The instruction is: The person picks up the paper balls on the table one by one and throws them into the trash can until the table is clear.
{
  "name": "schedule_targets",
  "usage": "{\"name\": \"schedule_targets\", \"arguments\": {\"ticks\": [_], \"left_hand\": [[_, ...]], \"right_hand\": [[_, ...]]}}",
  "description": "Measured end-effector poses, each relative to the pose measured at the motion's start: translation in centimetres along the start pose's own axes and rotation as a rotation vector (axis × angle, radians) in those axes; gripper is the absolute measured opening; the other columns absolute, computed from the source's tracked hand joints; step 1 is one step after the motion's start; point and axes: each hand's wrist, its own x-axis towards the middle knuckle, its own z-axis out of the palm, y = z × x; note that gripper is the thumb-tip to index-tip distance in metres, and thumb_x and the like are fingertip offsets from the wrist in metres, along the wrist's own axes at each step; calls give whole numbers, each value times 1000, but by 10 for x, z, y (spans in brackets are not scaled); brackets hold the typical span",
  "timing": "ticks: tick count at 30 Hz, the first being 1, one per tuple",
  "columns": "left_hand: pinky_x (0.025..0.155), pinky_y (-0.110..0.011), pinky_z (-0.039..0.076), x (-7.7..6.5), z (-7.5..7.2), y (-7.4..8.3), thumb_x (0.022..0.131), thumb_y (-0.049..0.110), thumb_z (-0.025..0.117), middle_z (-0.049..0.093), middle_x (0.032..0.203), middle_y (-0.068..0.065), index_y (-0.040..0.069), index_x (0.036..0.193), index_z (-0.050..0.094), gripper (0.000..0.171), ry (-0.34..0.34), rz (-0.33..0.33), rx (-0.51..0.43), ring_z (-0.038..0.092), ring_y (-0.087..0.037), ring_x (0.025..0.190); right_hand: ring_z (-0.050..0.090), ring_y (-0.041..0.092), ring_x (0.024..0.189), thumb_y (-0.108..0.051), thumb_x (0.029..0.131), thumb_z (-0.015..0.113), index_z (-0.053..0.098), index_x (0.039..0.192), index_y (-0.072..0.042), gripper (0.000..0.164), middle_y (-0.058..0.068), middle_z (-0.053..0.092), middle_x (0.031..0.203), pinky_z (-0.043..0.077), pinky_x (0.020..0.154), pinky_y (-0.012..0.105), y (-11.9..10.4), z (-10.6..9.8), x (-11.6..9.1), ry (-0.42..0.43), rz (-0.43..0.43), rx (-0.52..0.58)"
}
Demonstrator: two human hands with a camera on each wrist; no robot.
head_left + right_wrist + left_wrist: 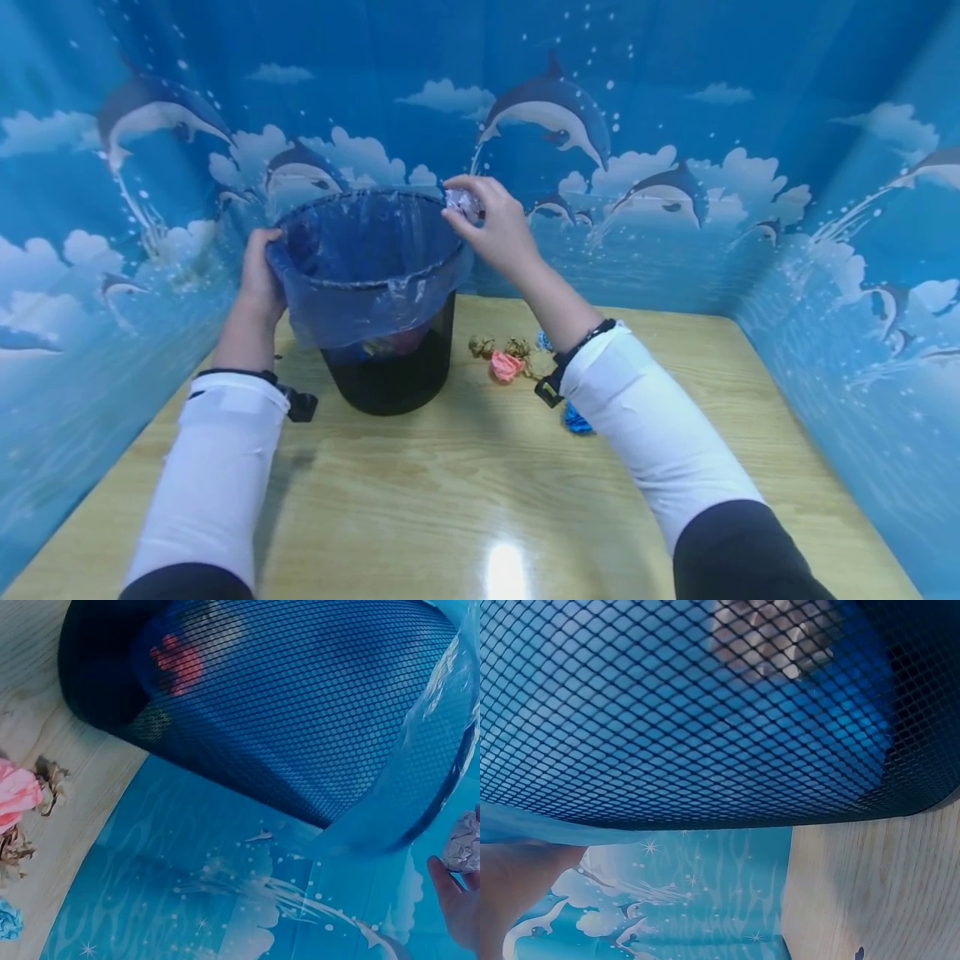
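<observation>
Right hand is pinching a silvery crumpled ball just beside the top of the mesh bin; roundish, so can't really call a long axis. Left hand grips the opposite side. Bin's tall axis runs up-down, mouth up; dolphin backdrop close behind, most table room out front.

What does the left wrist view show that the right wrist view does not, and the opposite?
Only the left wrist view: the left hand and a small dark spot on the table.

Only the right wrist view: the right hand holding a silver crumpled ball, plus a pink crumpled piece and a light-blue crumpled piece.

Both: the mesh bin, its blue liner, the table and the sea-patterned backdrop.
</observation>
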Motion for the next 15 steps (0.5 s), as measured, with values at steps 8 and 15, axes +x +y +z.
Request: {"name": "schedule_targets", "arguments": {"ticks": [8,15], "left_hand": [[119,-28,-9,0,0,-3,91,45,40,-31,155,16,30,149,-28,90,23,-1,5,-27,-8,144],[119,-30,-12,0,0,-2,91,46,42,-34,154,16,30,148,-29,92,42,0,22,-30,-8,142]], "right_hand": [[49,21,129,-25,96,61,59,130,-13,37,7,54,139,43,104,34,-7,5,4,-38,16,-28],[48,19,131,-25,95,61,59,130,-12,37,6,53,140,42,106,33,-10,14,7,-69,16,-20]]}}
